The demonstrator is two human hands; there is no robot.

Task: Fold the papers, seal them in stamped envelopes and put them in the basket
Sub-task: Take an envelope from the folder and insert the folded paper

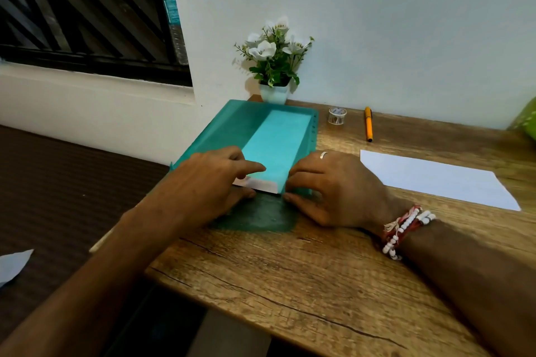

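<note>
Both left hand (214, 182) and right hand (333, 188) pinch papers (275, 148) at near edge; white sheet (435, 180) well apart.

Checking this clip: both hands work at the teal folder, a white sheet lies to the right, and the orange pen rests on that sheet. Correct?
Not quite. The head view shows the orange pen on the bare desk beyond the white sheet, apart from it, near the tape roll. The rest holds.

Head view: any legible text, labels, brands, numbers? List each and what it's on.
No text is legible.
Teal sticker on window frame: print too blurred to read.
Tape roll: printed marks, too small to read.
Orange pen, white sheet, paper stack in teal folder: no print visible.
</note>
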